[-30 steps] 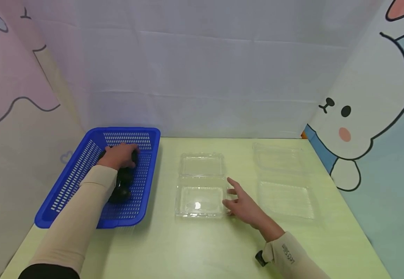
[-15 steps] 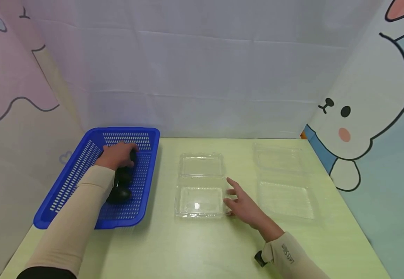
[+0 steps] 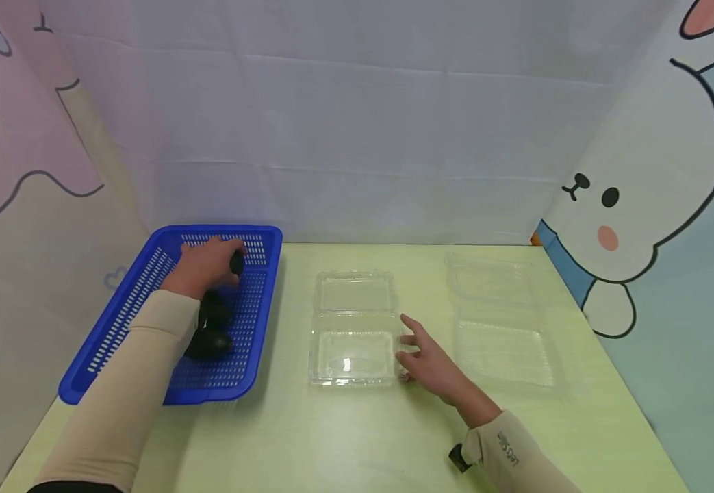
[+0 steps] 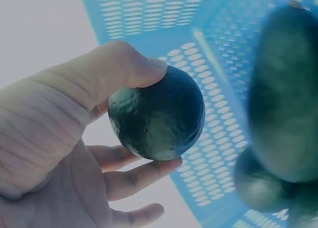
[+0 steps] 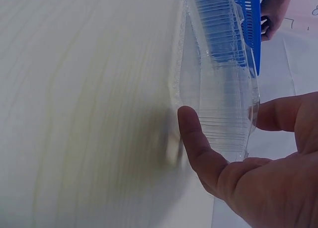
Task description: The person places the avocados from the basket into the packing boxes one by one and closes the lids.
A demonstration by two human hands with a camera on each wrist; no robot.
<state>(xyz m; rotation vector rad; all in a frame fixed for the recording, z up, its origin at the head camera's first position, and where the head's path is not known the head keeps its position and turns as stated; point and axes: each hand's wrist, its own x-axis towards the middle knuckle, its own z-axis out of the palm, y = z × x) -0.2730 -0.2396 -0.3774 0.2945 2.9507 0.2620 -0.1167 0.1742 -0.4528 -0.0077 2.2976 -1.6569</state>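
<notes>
In the head view my left hand [image 3: 205, 266] is over the far part of the blue basket [image 3: 262, 342] and grips a dark green avocado [image 4: 158, 116]. The left wrist view shows thumb and fingers curled round this avocado. Beneath the hand, more dark avocados [image 3: 210, 344] lie in the basket. My right hand [image 3: 427, 359] is at the right side of an opened clear plastic clamshell box [image 3: 357, 322]. Its fingers are spread and fairly straight; in the right wrist view thumb and a finger are right at the box wall [image 5: 223, 99].
A second opened clear clamshell box [image 3: 504, 352] lies on the pale yellow-green table [image 3: 332, 445], right of the right hand. Behind the table hangs a white cloth [image 3: 357, 137], and a printed rabbit cloth [image 3: 646, 226] stands along the right.
My left hand has moved up and slightly away from the remaining avocados, with one avocado in its grip. The right hand has stayed at the box.
</notes>
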